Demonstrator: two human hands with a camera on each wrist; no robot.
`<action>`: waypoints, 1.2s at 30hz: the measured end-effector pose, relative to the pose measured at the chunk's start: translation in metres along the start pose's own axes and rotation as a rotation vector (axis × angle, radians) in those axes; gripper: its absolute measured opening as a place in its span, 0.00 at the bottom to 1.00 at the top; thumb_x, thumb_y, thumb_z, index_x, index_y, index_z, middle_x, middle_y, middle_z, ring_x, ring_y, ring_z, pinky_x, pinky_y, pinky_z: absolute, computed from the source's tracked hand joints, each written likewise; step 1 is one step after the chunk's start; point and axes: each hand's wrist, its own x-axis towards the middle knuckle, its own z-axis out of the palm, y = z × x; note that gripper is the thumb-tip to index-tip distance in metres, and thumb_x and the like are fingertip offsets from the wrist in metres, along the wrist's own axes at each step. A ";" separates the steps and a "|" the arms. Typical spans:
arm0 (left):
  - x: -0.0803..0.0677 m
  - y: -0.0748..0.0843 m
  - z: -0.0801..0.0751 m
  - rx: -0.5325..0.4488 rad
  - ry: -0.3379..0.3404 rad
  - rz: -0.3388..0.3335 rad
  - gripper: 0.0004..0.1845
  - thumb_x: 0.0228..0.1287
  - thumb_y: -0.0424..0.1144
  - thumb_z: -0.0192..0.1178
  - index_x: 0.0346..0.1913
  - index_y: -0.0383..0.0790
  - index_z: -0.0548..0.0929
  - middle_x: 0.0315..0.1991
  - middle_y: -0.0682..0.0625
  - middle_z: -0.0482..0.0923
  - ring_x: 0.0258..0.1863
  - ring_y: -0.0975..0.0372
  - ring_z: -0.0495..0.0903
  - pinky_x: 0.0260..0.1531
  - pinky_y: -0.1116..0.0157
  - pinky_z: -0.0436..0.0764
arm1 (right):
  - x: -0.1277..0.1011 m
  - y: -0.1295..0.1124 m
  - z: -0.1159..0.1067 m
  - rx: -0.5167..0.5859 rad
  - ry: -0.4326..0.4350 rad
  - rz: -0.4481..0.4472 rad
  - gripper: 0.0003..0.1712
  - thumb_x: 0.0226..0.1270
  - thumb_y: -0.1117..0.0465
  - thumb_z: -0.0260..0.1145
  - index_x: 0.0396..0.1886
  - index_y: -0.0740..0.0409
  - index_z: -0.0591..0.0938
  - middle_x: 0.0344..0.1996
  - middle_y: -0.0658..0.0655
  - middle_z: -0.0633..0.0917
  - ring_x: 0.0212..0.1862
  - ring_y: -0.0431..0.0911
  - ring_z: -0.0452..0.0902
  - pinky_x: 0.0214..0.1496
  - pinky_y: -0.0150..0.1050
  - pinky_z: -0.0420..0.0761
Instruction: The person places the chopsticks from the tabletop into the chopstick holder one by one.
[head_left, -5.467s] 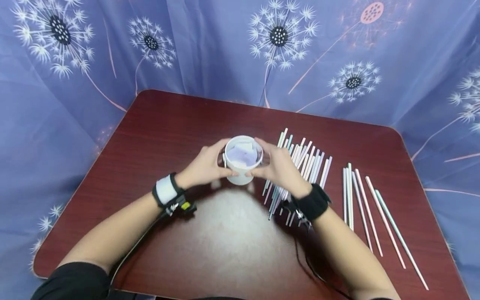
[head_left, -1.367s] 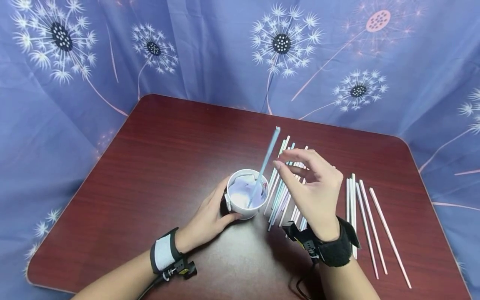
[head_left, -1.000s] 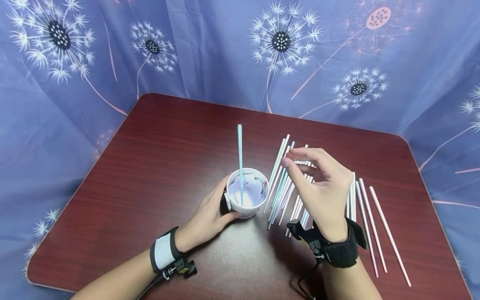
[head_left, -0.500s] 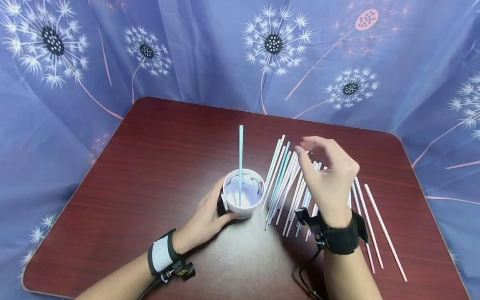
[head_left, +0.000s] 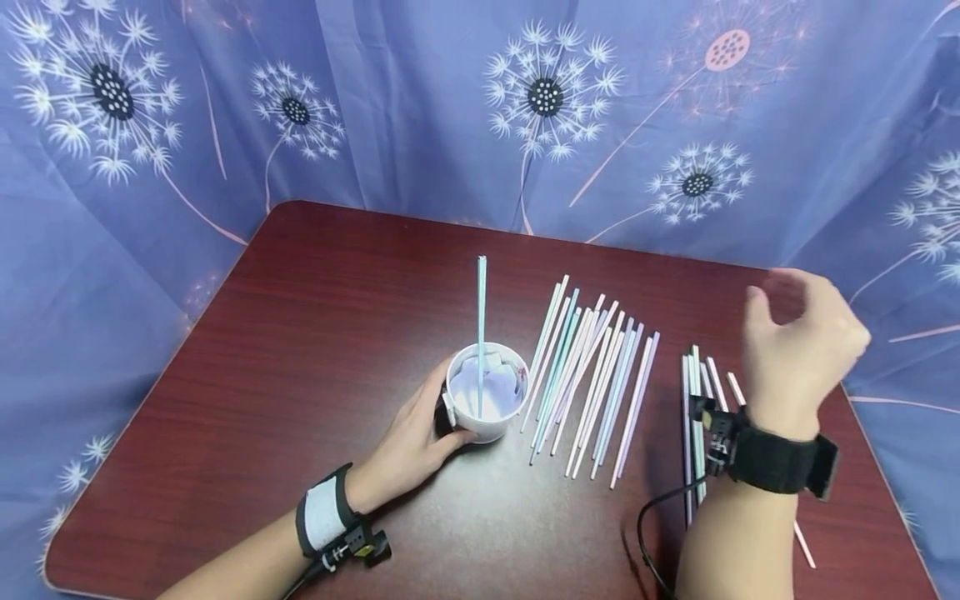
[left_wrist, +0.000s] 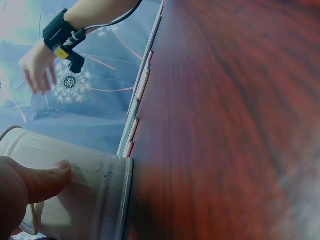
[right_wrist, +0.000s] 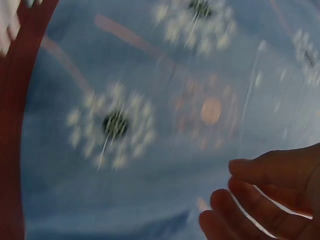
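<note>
Gripping the white cup (head_left: 486, 392) near the desk's (head_left: 337, 275) middle with the left hand (head_left: 408, 442), one straw (head_left: 481, 333) standing inside. Hovering empty, fingers loosely curled, the right hand (head_left: 798, 350) over the loose straws (head_left: 701, 392) by the right edge. Risking a careless sweep rolling them off that edge, or tipping the upright straw out.

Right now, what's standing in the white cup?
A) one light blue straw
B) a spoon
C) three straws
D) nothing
A: a single light blue straw stands upright in the white cup, which the left hand holds; the other straws lie on the table.
</note>
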 end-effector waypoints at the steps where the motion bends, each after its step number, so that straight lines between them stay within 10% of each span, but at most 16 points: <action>1: 0.000 0.000 0.000 0.003 0.001 0.003 0.54 0.51 0.36 0.75 0.77 0.52 0.51 0.72 0.53 0.61 0.70 0.61 0.62 0.69 0.58 0.62 | 0.003 0.008 -0.003 -0.038 -0.013 0.054 0.13 0.64 0.57 0.65 0.46 0.54 0.87 0.39 0.60 0.88 0.40 0.39 0.78 0.55 0.43 0.70; 10: 0.005 0.000 0.001 0.023 0.004 0.024 0.56 0.49 0.38 0.76 0.77 0.52 0.51 0.72 0.52 0.61 0.70 0.60 0.62 0.69 0.56 0.63 | 0.019 0.070 -0.021 -0.236 -0.224 0.478 0.25 0.66 0.53 0.60 0.62 0.51 0.79 0.59 0.61 0.80 0.68 0.57 0.60 0.68 0.59 0.59; 17: 0.012 -0.001 0.001 -0.014 -0.033 0.011 0.63 0.41 0.47 0.80 0.77 0.57 0.49 0.70 0.56 0.61 0.68 0.61 0.64 0.67 0.53 0.65 | 0.019 0.115 -0.040 -0.336 -0.720 0.550 0.40 0.62 0.46 0.66 0.72 0.55 0.67 0.68 0.76 0.61 0.65 0.76 0.55 0.53 0.71 0.67; 26: 0.029 -0.006 0.002 -0.030 -0.063 0.030 0.59 0.40 0.50 0.80 0.75 0.57 0.54 0.66 0.57 0.65 0.64 0.64 0.67 0.63 0.55 0.69 | 0.011 0.163 -0.040 -0.351 -1.114 0.382 0.45 0.59 0.38 0.67 0.61 0.72 0.73 0.54 0.80 0.74 0.49 0.73 0.72 0.39 0.60 0.78; 36: 0.029 -0.010 0.006 -0.035 -0.011 -0.046 0.56 0.38 0.50 0.81 0.72 0.64 0.57 0.61 0.61 0.71 0.58 0.64 0.73 0.57 0.55 0.74 | 0.005 0.178 -0.019 -0.222 -1.252 0.348 0.33 0.58 0.53 0.70 0.54 0.76 0.76 0.36 0.67 0.85 0.37 0.54 0.81 0.36 0.45 0.79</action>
